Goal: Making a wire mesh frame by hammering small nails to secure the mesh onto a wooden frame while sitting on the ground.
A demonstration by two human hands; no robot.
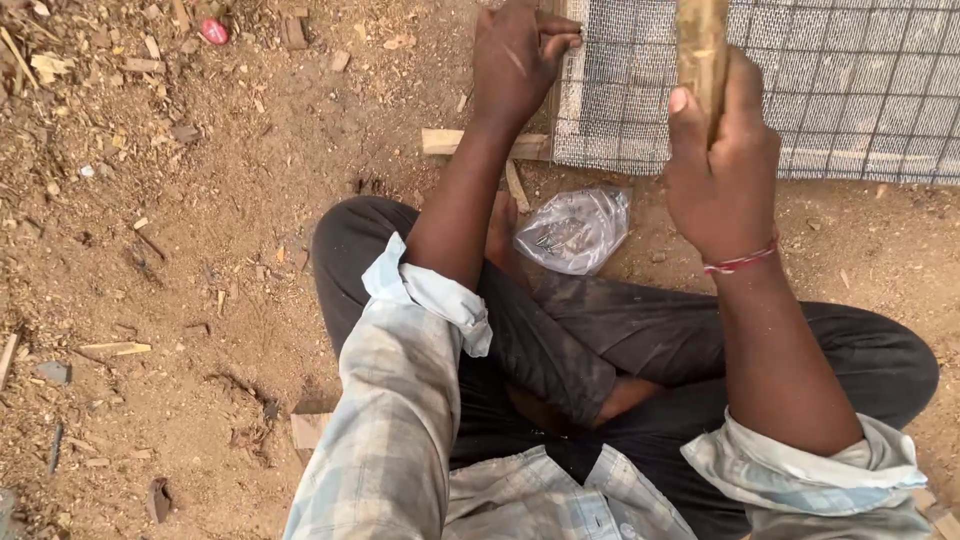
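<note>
Head view: the right hand is closed tight round a wooden handle, held up over the mesh. The handle stands almost straight up and down, and its top is cut off by the edge, so what is on its end cannot be told. The left hand is pinched shut at the left edge of the mesh, just beside a wood strip under that edge. Whether a nail is held in the fingertips is too small to tell. The left hand is nearer the mesh edge, which lies left of the handle and lower. A clear bag of small dark metal bits is seen on the dirt floor, between the two arms. A small red cap lies far off at the top left.
</note>
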